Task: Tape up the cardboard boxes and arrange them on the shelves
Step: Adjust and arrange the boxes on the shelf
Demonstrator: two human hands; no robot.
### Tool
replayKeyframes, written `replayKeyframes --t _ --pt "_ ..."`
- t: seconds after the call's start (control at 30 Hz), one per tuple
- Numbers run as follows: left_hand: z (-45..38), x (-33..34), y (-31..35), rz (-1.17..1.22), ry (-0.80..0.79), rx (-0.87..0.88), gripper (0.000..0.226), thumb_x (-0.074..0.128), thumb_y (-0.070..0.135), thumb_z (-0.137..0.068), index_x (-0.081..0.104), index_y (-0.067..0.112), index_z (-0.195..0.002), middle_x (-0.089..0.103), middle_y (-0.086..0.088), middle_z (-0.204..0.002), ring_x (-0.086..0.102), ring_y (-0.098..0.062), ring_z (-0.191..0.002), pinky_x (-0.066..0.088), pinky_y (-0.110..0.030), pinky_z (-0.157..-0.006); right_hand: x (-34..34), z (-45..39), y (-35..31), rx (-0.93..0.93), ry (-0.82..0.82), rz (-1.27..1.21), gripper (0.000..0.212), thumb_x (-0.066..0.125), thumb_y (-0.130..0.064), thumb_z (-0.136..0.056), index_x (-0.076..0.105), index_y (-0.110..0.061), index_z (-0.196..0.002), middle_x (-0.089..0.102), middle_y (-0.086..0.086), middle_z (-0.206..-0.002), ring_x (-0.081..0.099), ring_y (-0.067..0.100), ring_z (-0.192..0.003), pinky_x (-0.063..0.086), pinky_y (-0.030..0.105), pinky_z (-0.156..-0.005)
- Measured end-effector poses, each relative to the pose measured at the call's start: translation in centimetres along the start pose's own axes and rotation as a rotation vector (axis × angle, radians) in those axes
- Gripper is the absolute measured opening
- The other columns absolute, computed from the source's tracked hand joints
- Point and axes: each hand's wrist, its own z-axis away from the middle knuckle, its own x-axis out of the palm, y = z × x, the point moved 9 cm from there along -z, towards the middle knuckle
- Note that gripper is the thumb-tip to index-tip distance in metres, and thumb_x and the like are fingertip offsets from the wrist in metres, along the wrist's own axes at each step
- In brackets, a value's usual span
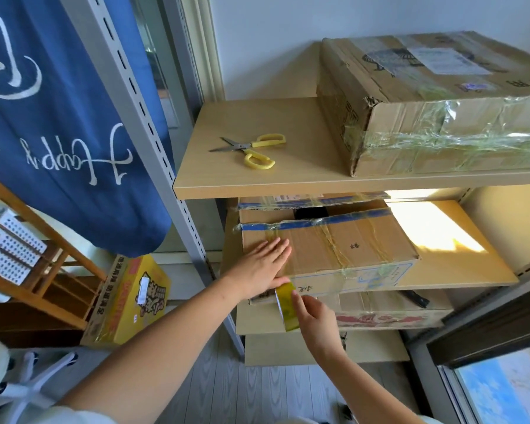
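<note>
1. The left hand (265, 264) lay flat, fingers straight, on the cardboard box (346, 249) on the middle shelf (459, 255).
2. The right hand (315, 322) gripped the tape roll (286, 306) at the box's front edge.

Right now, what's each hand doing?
Left hand: open, fingers flat, pressing on top of the cardboard box on the middle shelf.
Right hand: gripping the roll of tape at the box's front edge.

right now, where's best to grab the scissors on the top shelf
By the yellow loop handles, coming from the front right. The scissors lie flat and partly open, blades pointing left toward the shelf edge, so the handles are the safer, nearer end.
</note>
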Motion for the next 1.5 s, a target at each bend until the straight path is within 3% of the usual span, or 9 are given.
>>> replayKeyframes --t 0.17,0.33,0.47,0.67,0.9,1.03,1.2,1.3,1.5 --pt "0.5 -2.9 -1.0 0.378 0.087 -0.115 0.08 0.011 0.07 -0.093 0.005 0.022 -0.157 -0.005 0.008 -0.163 -0.009 -0.005 -0.149 0.002 -0.032 -0.123 -7.3 1.8 -10.5 -0.398 0.468 0.478 0.048 0.032 -0.059 -0.097 0.06 -0.026 -0.076 0.066 -0.011 -0.065 0.059 0.007 -0.051 0.043 0.021 -0.043" --pt "2.5 -10.7 -2.8 0.516 0.665 -0.314 0.033 0.038 0.049 -0.092 0.055 0.037 -0.117 0.065 0.018 -0.117 0.06 -0.002 -0.111 0.05 -0.03 -0.092 -10.8 2.8 -25.3 -0.874 0.674 0.411 0.024 0.053 -0.038 -0.095 0.062 -0.023 -0.079 0.059 -0.007 -0.074 0.05 0.015 -0.049 0.03 0.023 -0.041" --pt "4.6 -10.9 -4.0 0.711 0.738 -0.538 0.032 0.04 0.054 -0.092 0.062 0.038 -0.108 0.07 0.024 -0.093 0.065 0.006 -0.084 0.055 -0.027 -0.08 -9.6 -4.4 -30.7 -0.689 0.337 0.558 0.024 0.06 -0.037 -0.092 0.067 -0.023 -0.111 0.061 -0.001 -0.11 0.064 0.024 -0.086 0.049 0.03 -0.063" --pt "8.6 -7.4 -1.3 1.143 0.778 -0.669 0.019 0.053 0.019 -0.098 0.071 0.022 -0.093 0.072 0.012 -0.085 0.064 0.006 -0.08 0.047 -0.008 -0.07 -7.8 -8.0 -32.1 -0.558 -0.037 0.806 0.037 0.067 -0.041 -0.088 0.07 -0.01 -0.107 0.068 0.007 -0.098 0.063 0.021 -0.084 0.053 0.031 -0.072" --pt "11.2 2.6 1.2 1.513 0.62 -1.174 0.015 0.057 0.027 -0.091 0.064 0.018 -0.081 0.068 0.001 -0.079 0.063 -0.017 -0.078 0.041 -0.026 -0.065 -8.9 -2.1 -32.1 -0.672 0.007 1.134 0.049 0.069 -0.05 -0.078 0.063 -0.023 -0.118 0.064 -0.004 -0.112 0.062 0.02 -0.099 0.052 0.03 -0.074" --pt "9.6 3.7 3.9 1.713 0.468 -1.097 0.024 0.063 0.039 -0.077 0.056 0.017 -0.073 0.056 0.002 -0.061 0.052 -0.015 -0.061 0.038 -0.026 -0.063 -8.0 4.6 -28.8 -0.909 0.07 1.083 0.047 0.061 -0.054 -0.08 0.053 -0.027 -0.118 0.064 -0.008 -0.103 0.063 0.022 -0.086 0.046 0.029 -0.064" --pt "7.0 4.6 5.4 1.932 0.502 -1.014 0.065 0.073 0.036 -0.056 0.047 0.012 -0.111 0.068 -0.016 -0.094 0.071 -0.029 -0.076 0.057 -0.038 -0.072 -3.8 -0.9 -17.3 -0.628 -0.166 0.934 0.048 0.065 -0.049 -0.083 0.042 -0.027 -0.12 0.062 -0.012 -0.105 0.062 0.018 -0.086 0.037 0.027 -0.062" --pt "6.5 4.1 6.1 2.049 0.602 -0.963 0.035 0.056 -0.006 -0.085 0.041 0.01 -0.112 0.072 -0.015 -0.077 0.069 -0.029 -0.058 0.058 -0.038 -0.066 -4.3 -7.9 -12.4 -0.463 -0.115 0.746 0.046 0.069 -0.044 -0.084 0.044 -0.026 -0.117 0.061 -0.01 -0.104 0.06 0.016 -0.081 0.039 0.026 -0.058" --pt "6.3 5.8 6.9 2.164 0.471 -1.004 0.032 0.048 -0.009 -0.092 0.042 0.012 -0.115 0.071 -0.005 -0.057 0.068 -0.029 -0.058 0.059 -0.047 -0.068 -2.4 -10.6 -7.4 -0.49 0.0 0.579 0.043 0.066 -0.042 -0.087 0.05 -0.026 -0.124 0.062 -0.005 -0.113 0.063 0.018 -0.091 0.048 0.027 -0.069"
